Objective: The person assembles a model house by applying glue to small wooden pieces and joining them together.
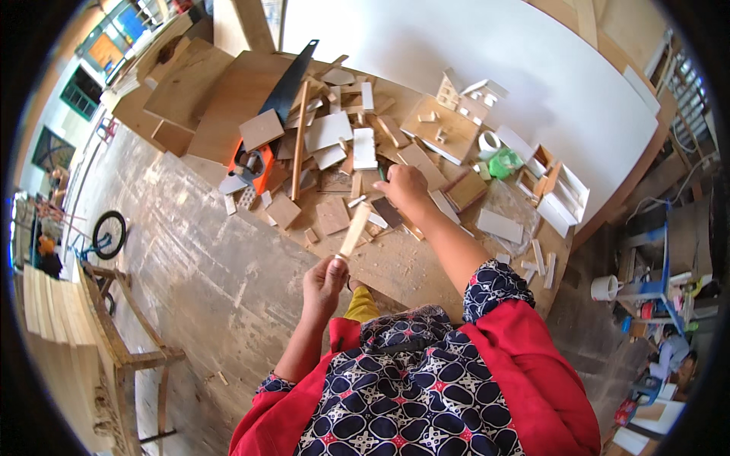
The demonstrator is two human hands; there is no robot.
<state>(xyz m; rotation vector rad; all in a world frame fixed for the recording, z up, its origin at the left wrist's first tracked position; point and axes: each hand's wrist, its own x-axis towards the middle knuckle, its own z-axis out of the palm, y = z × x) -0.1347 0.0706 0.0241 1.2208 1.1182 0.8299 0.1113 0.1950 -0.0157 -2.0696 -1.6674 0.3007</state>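
Observation:
My left hand (pixel 323 283) is closed round the lower end of a flat, pale strip of wood (pixel 355 229), which points up and away from me at the table's near edge. My right hand (pixel 407 186) reaches over the heap of offcuts with its fingers curled together. A small dark green bit (pixel 382 175) shows at its fingertips, too small to name. Under and around that hand lie wood offcuts, among them a dark brown block (pixel 388 212) and a light board piece (pixel 423 166). A white block (pixel 365 148) lies just beyond.
A handsaw (pixel 290 82) with an orange handle lies left of the heap, near a long thin stick (pixel 301 140). Beyond my right hand stand a small wooden house model (pixel 465 95) on a board, a tape roll (pixel 489 142) and a white open box (pixel 563 199).

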